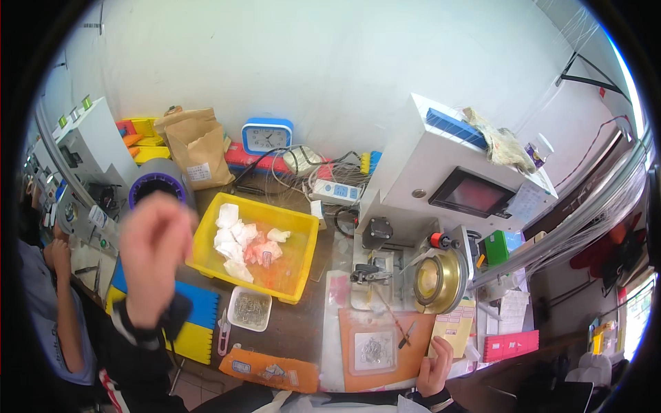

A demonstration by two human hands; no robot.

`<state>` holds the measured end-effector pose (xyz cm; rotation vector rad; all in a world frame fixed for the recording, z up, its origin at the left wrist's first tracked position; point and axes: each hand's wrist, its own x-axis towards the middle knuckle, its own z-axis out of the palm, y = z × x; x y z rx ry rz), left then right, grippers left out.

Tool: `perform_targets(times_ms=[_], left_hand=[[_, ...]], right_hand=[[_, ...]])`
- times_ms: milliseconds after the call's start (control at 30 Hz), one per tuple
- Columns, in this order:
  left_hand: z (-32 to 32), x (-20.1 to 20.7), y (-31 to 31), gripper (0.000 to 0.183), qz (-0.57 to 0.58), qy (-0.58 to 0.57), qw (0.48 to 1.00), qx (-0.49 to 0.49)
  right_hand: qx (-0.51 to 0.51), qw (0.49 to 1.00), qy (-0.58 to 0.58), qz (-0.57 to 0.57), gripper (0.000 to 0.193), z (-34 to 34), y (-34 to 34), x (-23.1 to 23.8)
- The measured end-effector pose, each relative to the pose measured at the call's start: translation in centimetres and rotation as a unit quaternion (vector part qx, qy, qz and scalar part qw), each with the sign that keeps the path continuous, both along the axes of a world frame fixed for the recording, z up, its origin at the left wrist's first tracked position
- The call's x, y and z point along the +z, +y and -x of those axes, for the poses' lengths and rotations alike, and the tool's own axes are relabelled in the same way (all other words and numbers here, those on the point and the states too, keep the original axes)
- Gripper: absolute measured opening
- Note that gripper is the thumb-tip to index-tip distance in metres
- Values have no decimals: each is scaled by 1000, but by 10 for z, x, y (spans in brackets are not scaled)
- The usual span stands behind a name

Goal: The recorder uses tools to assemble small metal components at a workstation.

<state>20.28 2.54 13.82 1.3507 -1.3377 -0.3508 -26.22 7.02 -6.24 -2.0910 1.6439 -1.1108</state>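
My left hand [153,251] is raised over the left side of the bench, beside a yellow plastic tub [303,268]. It is blurred, with the fingers curled in toward the thumb; anything they hold is too smeared to make out. Crumpled white tissue [231,237] and pinkish pieces [264,253] lie in the tub. My right hand [435,366] rests palm down at the bench's front edge, fingers loosely stretched and nothing in them. It is nearest to a tan paper envelope [453,329] and an orange mat [406,375], which carries a clear dish of small metal parts [374,350].
A white bowl of small metal pieces [249,309], pink-handled snips [224,333] and an orange strip [303,375] lie in front. A white machine with a dark screen [474,193] and brass wheel [441,282] stands right. A purple-rimmed drum [138,189] and a person's arm [65,310] are left.
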Motion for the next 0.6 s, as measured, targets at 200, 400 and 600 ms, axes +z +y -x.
perform_targets(times_ms=[200,400,600], left_hand=[[-63,31,-163,30,-55,78,995,-1],[-61,19,-294,35,-118,-32,992,-29],[15,14,-336,38,-209,-134,929,-274]], right_hand=[[3,999,27,26,39,-5,-5,7],[-16,1000,19,13,34,-6,-7,12],[-28,999,33,-11,32,-8,-8,14]])
